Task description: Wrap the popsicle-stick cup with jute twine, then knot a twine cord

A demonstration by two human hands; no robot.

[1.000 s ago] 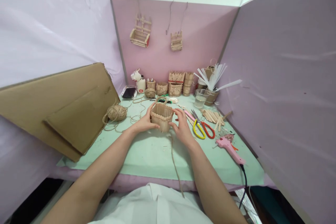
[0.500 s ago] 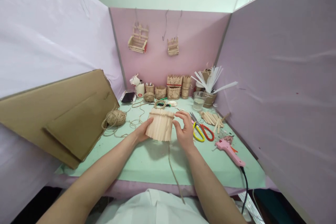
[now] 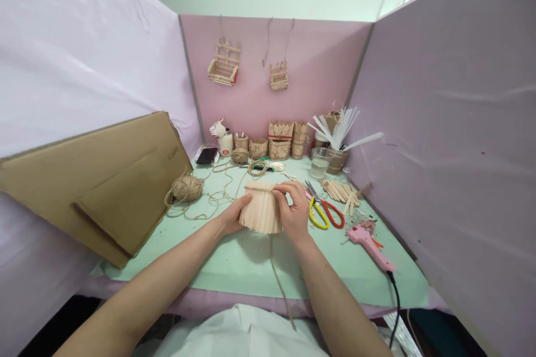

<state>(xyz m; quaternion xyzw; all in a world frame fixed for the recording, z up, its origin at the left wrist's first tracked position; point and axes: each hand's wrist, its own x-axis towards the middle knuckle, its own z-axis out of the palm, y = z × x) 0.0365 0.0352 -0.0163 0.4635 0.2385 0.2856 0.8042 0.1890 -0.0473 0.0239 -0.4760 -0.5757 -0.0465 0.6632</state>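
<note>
1. The stick cup (image 3: 260, 212) is at the center of the clock face, above the green tabletop (image 3: 234, 268), its side toward the camera.
2. The left hand (image 3: 234, 215) grips it at nine o'clock, thumb on the side wall; its other fingers are mostly hidden.
3. The right hand (image 3: 293, 209), at three o'clock, pinches the twine band (image 3: 259, 189) near the cup's upper right edge between thumb and forefinger.
4. A loose twine strand (image 3: 276, 274) hangs at six o'clock and runs over the table's near edge.
5. At twelve o'clock lies a twine coil (image 3: 257, 162); a twine ball (image 3: 187, 187) sits between nine and ten.
6. Scissors (image 3: 324, 206) lie open near three o'clock, loose sticks (image 3: 338, 190) beyond them, and the pink glue gun (image 3: 371, 245) between three and four.
</note>
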